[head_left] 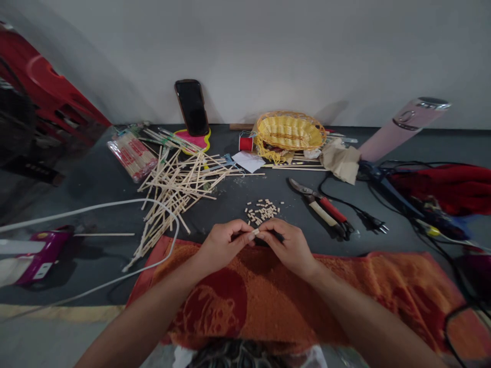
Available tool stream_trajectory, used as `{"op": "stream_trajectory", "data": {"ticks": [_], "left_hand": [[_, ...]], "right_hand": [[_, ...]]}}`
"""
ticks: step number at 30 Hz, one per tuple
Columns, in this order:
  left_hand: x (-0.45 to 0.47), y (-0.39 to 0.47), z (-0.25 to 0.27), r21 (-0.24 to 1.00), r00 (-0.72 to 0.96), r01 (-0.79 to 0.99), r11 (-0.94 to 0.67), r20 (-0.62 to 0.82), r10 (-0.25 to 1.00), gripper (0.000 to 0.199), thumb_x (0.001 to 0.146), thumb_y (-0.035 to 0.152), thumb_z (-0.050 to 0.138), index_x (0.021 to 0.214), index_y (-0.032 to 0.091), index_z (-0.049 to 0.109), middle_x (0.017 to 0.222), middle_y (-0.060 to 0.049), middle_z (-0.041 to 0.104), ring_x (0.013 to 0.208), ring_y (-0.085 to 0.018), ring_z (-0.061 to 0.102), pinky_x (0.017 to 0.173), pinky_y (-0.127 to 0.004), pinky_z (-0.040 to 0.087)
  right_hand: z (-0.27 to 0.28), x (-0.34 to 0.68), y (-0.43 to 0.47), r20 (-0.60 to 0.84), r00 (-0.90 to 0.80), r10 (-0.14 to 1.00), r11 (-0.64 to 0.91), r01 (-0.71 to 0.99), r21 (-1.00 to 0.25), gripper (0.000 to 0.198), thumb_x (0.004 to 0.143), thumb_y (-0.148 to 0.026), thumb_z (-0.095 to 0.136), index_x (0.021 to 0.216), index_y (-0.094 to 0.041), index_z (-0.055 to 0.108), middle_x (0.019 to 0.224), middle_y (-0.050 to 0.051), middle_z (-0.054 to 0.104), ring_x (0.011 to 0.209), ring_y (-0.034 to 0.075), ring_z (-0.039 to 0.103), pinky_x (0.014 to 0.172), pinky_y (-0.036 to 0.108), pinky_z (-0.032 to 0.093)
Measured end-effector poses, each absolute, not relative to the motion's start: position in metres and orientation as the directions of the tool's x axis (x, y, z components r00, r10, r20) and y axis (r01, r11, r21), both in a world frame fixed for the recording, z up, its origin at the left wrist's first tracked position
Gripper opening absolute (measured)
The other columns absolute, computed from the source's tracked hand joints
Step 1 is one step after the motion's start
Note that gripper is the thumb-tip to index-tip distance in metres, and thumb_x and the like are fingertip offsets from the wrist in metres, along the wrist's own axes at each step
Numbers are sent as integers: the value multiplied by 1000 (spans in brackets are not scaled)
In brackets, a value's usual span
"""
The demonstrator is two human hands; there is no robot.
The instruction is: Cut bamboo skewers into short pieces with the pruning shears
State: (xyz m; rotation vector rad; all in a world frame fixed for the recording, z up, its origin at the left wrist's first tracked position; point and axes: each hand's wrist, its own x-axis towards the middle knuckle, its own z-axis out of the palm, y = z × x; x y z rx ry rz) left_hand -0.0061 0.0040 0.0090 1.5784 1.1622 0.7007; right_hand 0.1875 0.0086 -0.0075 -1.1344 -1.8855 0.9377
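My left hand (227, 238) and my right hand (287, 244) meet at the fingertips over the near edge of the dark table. Pinched between them is a short piece of wooden stick (255, 232); whether it is one piece or more I cannot tell. Just beyond my fingers lies a small pile of cut stick pieces (264, 208). Pruning shears (320, 207) with one red and one pale handle rest to the right of the pile. Farther left, many long wooden sticks (180, 189) lie in a loose, crossing heap.
An orange towel (284, 296) lies under my forearms. At the back are a yellow woven basket (291, 132), red thread spool (246, 143), propped phone (192, 108) and pink flask (402, 128). A purple glue gun (46, 255), white cable (115, 203) and black plug (374, 223) flank the work.
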Motion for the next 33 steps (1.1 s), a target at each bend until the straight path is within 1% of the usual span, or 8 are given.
{"op": "stream_trajectory", "data": {"ticks": [10,22,28,33], "left_hand": [[-5,3,6,947,367,320,-23,-101,925,18,88,29,54,93,16,66,83,-3,71,73,-13,65,67,-21,50],[-5,4,6,907,353,404,-115,-39,935,22,89,30,52,90,16,68,78,-1,70,66,-10,60,59,-18,45],[-5,3,5,894,342,435,-113,-48,939,20,89,29,52,91,17,67,81,-2,72,69,-11,63,61,-19,46],[-4,2,3,905,323,414,-99,-45,945,18,88,30,53,90,17,65,82,-2,72,69,-11,64,62,-19,47]], "right_hand": [[-7,187,8,218,-328,919,339,378,-861,9,90,-27,57,85,-22,63,81,1,67,75,14,61,71,26,47],[-8,187,7,214,-337,917,340,379,-861,10,90,-27,57,86,-22,64,81,1,67,75,13,62,72,25,48],[-7,187,8,211,-342,916,339,375,-863,11,91,-28,56,86,-23,64,82,1,67,76,14,62,72,25,47],[-6,187,8,218,-338,915,343,371,-863,13,91,-29,55,85,-22,64,81,1,67,76,14,62,72,26,48]]}}
